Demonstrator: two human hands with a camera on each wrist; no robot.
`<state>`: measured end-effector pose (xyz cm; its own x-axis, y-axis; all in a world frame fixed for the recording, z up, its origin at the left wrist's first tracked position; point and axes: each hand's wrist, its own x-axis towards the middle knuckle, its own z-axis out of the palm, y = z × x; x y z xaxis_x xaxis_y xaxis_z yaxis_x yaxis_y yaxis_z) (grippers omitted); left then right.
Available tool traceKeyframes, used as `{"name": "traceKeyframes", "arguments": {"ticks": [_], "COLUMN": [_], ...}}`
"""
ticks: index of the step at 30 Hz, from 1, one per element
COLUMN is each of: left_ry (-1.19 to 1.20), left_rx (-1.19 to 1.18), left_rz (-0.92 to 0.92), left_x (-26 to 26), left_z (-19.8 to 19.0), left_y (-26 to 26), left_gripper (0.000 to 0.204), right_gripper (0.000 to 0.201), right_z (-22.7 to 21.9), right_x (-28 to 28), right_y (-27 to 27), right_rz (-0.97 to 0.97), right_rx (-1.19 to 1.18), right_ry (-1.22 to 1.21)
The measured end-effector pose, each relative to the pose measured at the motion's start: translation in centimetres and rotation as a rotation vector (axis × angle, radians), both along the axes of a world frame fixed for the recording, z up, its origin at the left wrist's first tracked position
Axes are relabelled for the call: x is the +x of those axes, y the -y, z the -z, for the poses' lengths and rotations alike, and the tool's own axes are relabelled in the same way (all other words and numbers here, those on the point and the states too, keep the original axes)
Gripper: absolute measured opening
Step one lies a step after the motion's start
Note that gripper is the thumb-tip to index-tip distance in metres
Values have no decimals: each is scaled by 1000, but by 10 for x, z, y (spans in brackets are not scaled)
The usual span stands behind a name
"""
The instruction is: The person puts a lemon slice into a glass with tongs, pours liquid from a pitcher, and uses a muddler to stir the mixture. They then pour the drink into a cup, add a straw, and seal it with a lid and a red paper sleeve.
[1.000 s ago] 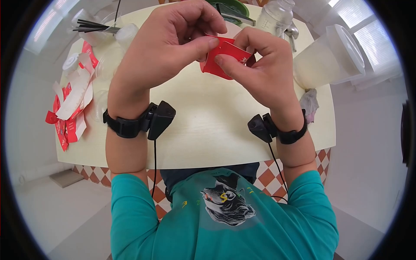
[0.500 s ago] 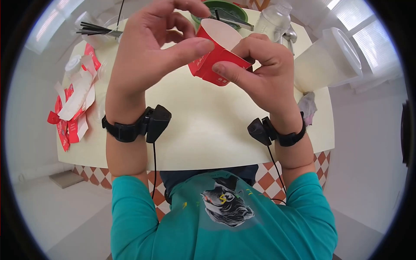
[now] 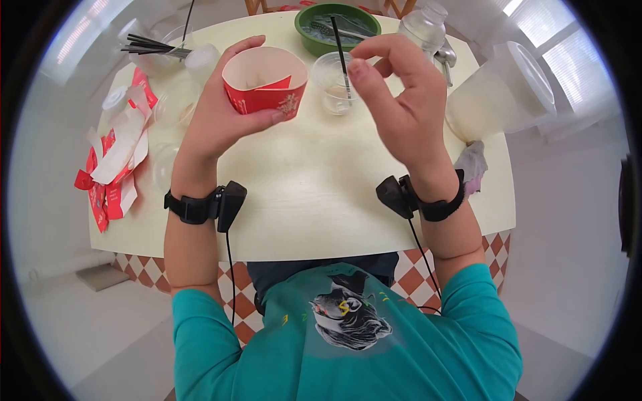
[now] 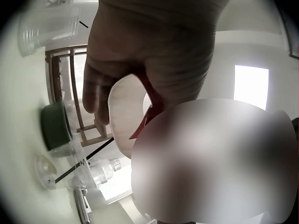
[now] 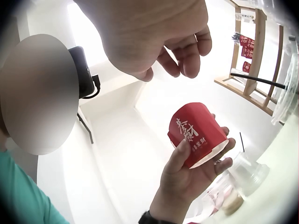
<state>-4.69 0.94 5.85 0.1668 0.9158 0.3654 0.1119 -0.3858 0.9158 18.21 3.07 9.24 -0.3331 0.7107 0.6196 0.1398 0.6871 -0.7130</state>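
A red paper sleeve or cup (image 3: pixel 264 100) with a white inside is gripped by the left hand (image 3: pixel 217 120), thumb across its front and fingers around the far side. In the right wrist view the red cup (image 5: pixel 198 133) shows white lettering, and the left hand (image 5: pixel 180 179) holds it from below. My right hand (image 3: pixel 404 100) is raised to the right, fingers bent loosely, touching nothing. Between the hands stands a clear plastic cup (image 3: pixel 334 100) with a black straw (image 3: pixel 341 53) in it.
A green basin (image 3: pixel 307 40) stands at the back, a clear bottle (image 3: pixel 424 27) and metal ladle (image 3: pixel 447 57) beside it. At right are a large translucent container (image 3: pixel 498 93) and grey cloth (image 3: pixel 472 164). Red and white paper pieces (image 3: pixel 120 150) and black straws (image 3: pixel 150 45) lie left.
The right hand has let go of the red piece and moved slightly away. The left hand has shifted left and lowered with the piece, which is now opened wide, uncovering the clear cup.
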Motion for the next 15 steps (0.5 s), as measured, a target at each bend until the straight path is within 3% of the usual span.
{"name": "traceKeyframes", "arguments": {"ticks": [2,6,9,15], "left_ry": [-18,44,101,66], "left_rx": [-62,-114,-152,-236], "left_rz": [-135,-157,-134,-77], "left_x": [-6,-9,-7,-10], "left_z": [12,35,49,68], "left_y": [-9,-18,-24,-27], "left_gripper": [85,87,88,88], "right_gripper": [36,61,78,80], "right_z": [13,45,54,77], "right_x": [4,1,-4,-6], "right_y": [-24,-43,-48,-63], "right_rz": [223,343,301,281], "right_rx": [196,235,33,27], "right_ry": [186,550,705,666]}}
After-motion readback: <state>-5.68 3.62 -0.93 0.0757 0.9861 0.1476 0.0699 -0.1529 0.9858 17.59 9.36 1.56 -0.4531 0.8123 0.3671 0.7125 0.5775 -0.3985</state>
